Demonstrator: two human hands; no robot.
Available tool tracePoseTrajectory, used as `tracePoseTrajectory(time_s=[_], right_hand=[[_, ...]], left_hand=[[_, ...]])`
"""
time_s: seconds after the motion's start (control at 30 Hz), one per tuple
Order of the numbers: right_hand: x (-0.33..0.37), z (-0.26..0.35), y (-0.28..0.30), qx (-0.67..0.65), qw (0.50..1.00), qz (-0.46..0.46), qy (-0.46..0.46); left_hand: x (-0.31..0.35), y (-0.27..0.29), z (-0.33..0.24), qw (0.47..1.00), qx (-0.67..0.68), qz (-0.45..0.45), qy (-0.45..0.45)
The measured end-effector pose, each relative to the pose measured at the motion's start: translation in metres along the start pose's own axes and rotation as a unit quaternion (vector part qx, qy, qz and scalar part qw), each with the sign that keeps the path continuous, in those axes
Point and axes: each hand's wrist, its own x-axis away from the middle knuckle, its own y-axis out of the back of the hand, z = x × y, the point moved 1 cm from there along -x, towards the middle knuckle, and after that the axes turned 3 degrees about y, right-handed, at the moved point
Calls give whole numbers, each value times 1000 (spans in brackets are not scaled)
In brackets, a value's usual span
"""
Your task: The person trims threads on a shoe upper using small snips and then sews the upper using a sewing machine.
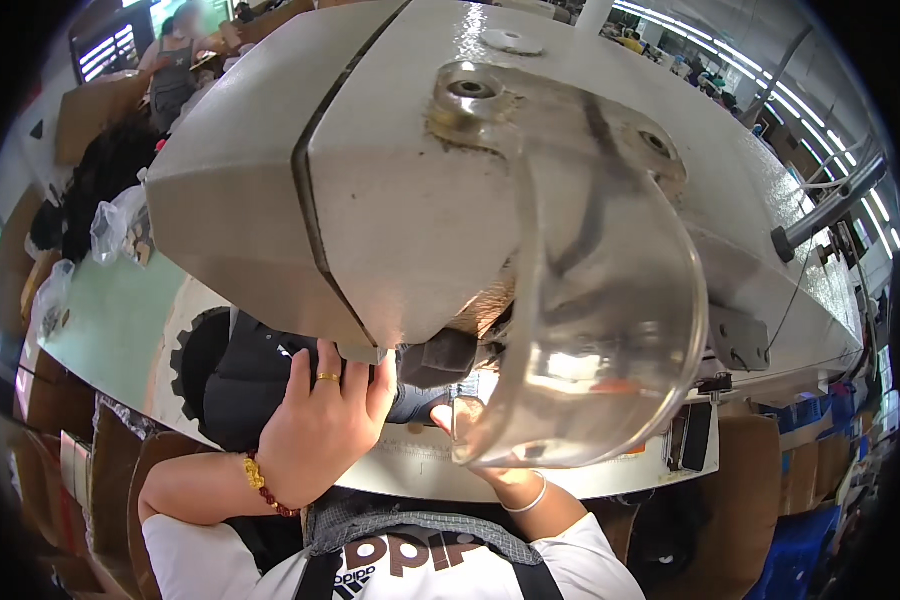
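My left hand [322,425], with a gold ring and a beaded bracelet, lies over a black cloth piece [245,385] under the head of a large sewing machine [240,230]. Its fingers point forward, stretched and a little apart; the fingertips reach the machine's lower edge. A black disc with a scalloped rim [192,372] shows at the cloth's left. My right hand [470,428] is beneath the machine, behind a curved clear guard [620,330]. Part of its thumb shows beside dark blue cloth [418,403]. The guard and machine hide its other fingers, and the needle area cannot be seen.
The pale worktable [410,470] curves around the machine, with a green surface [105,310] at left. Plastic bags [120,225] and a dark pile lie there. Cardboard boxes [750,500] stand at right. Another person [173,75] is at the far left.
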Motion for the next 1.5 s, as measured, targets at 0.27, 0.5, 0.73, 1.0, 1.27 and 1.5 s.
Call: tracePoseTrajectory(time_s=[0.27,0.5,0.73,1.0,1.27,1.5], right_hand=[[0,-17,16,-52,993,110,-6],[-4,14,-39,575,808,47,123],[-6,25,-44,706,700,60,88],[-7,20,-42,696,709,76,80],[-6,20,-35,712,688,67,126],[-7,21,-53,643,748,48,156]], left_hand=[[1,0,4,1000,-4,11,-20],[-4,-16,9,998,21,-50,-4],[-7,-21,12,993,61,-101,28],[-5,-24,16,990,102,-98,28],[-7,-22,20,996,64,-61,-30],[-6,-26,13,993,97,-63,29]])
